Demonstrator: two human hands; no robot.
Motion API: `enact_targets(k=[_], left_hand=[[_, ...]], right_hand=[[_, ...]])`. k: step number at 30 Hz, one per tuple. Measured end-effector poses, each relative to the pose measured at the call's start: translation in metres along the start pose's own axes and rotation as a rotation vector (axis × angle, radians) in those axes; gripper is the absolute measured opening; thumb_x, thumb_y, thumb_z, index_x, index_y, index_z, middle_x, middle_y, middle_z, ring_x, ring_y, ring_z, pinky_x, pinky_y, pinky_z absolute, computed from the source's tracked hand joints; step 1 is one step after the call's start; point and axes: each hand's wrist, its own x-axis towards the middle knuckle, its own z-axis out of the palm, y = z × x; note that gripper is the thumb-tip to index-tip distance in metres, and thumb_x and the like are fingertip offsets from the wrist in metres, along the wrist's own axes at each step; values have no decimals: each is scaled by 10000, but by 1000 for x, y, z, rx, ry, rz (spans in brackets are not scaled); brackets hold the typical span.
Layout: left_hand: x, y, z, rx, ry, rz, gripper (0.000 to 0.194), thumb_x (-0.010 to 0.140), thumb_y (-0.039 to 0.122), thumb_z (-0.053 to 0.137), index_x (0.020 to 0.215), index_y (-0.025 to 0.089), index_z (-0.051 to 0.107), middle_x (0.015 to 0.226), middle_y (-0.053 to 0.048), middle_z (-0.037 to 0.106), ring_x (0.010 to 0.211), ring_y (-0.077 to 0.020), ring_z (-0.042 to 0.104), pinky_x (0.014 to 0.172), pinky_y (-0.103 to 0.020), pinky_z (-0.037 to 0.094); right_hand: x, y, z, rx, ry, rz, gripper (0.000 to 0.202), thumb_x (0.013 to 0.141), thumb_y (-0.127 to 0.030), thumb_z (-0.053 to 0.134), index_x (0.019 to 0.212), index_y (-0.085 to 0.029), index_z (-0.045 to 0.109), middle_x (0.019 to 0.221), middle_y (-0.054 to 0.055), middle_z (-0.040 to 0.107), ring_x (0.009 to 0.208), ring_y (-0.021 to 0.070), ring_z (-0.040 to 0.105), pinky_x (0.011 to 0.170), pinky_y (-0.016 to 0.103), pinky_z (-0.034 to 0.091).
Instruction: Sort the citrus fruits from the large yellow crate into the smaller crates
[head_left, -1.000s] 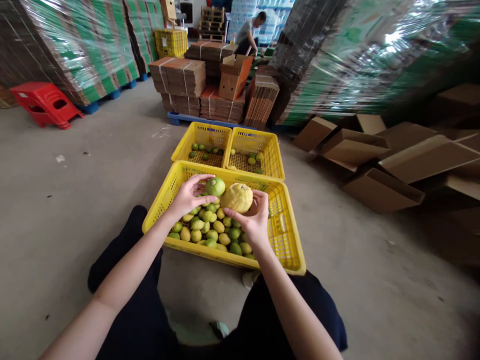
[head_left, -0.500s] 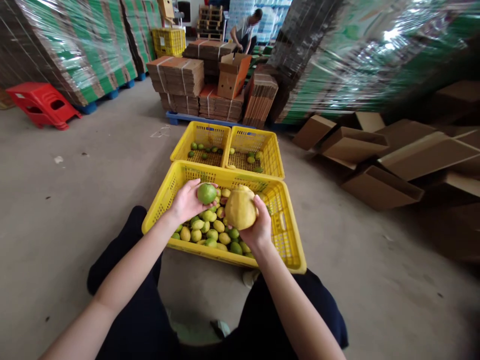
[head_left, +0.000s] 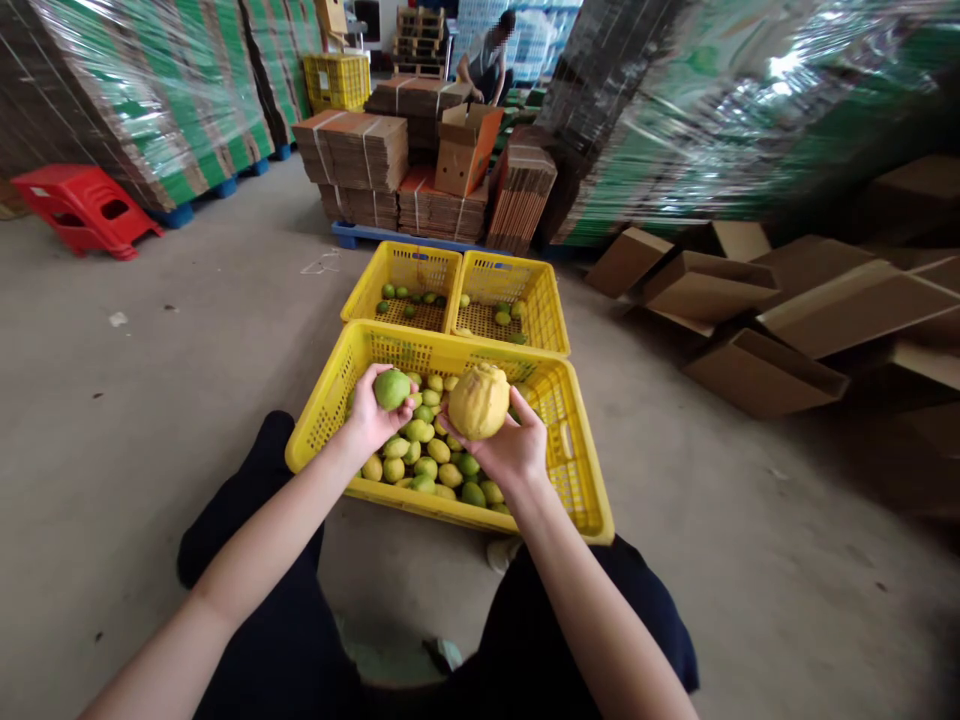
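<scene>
Over the near crate [head_left: 327, 420], I have the left hand [head_left: 369, 415] gripping a green fruit [head_left: 391, 389], fingers curled; the right hand [head_left: 517, 452], fingers wider, cradles a yellow fruit [head_left: 478, 402].

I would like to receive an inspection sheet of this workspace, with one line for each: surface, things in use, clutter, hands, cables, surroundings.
Surface: grey floor, with small dark marks.
Things in use: green fruit; larger, ridged yellow fruit; front yellow crate holding many small green and yellow fruits.
Clutter: pale scrap on the floor at left; open cardboard boxes jumbled at right.
Hands: left hand holds the green fruit; right hand cradles the yellow one, both above the front crate.
Cables: nothing seen.
Surroundings: red stool, strapped cardboard stacks, film-wrapped stacks, another person bending behind.
</scene>
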Motion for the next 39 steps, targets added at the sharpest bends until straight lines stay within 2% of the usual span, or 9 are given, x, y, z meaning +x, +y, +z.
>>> enact_targets(k=[4,7,11,16,21,25,28,34,39], left_hand=[[0,-6,2,20,3,28,211,904,227,451,801,122,602,660,-57,643,469,-120,589,417,-191,501],[-1,-8,3,38,0,35,140,867,214,522,791,134,608,661,-42,641,478,-117,596,418,-182,499],[-3,-6,2,41,-46,75,67,803,191,598,753,147,591,664,-23,623,476,-100,578,406,-163,491],[-4,-3,1,-62,-42,24,88,794,199,528,723,151,550,667,-30,599,471,-84,555,391,-134,467],[0,-7,-3,-80,-11,67,110,788,216,494,704,172,548,595,-24,561,541,-143,601,461,-204,532],[3,-10,-4,-97,-57,-2,133,793,227,488,691,166,549,580,-28,543,478,-137,538,409,-216,470],[4,-11,-2,-107,-43,22,154,834,197,479,713,158,566,611,-38,577,476,-127,550,404,-205,466],[10,-11,0,-151,80,78,173,966,226,477,921,147,624,729,-49,672,626,-152,684,562,-235,617],[12,-10,0,-177,174,74,220,988,249,430,1011,124,610,760,-81,674,684,-186,705,623,-284,654]], right_hand=[[1,3,-1,-55,-52,-17,286,809,-389,594,1006,-204,690,900,89,780,983,322,744,883,532,595],[1,8,1,-122,-58,-21,315,764,-441,657,960,-197,701,869,96,779,1008,340,736,884,519,597],[-3,12,4,-188,-97,-1,290,699,-417,702,892,-201,699,863,91,784,999,352,737,868,521,601],[-10,13,10,-195,-151,48,327,746,-462,628,917,-192,701,843,98,780,939,346,747,812,513,614],[-9,12,12,-108,-13,85,300,812,-438,529,907,-210,699,783,90,765,853,318,748,743,493,623],[-5,11,12,-60,67,101,303,808,-446,503,855,-218,697,762,94,757,857,317,745,737,485,623],[-4,11,11,-18,104,45,294,801,-433,500,824,-220,700,748,84,751,872,303,748,769,461,619],[7,11,-2,41,192,-148,173,810,-366,549,811,-255,681,690,-3,734,804,248,742,825,440,605],[19,13,-17,5,352,-46,201,823,-281,477,810,-244,675,672,20,734,756,262,737,792,477,611]])
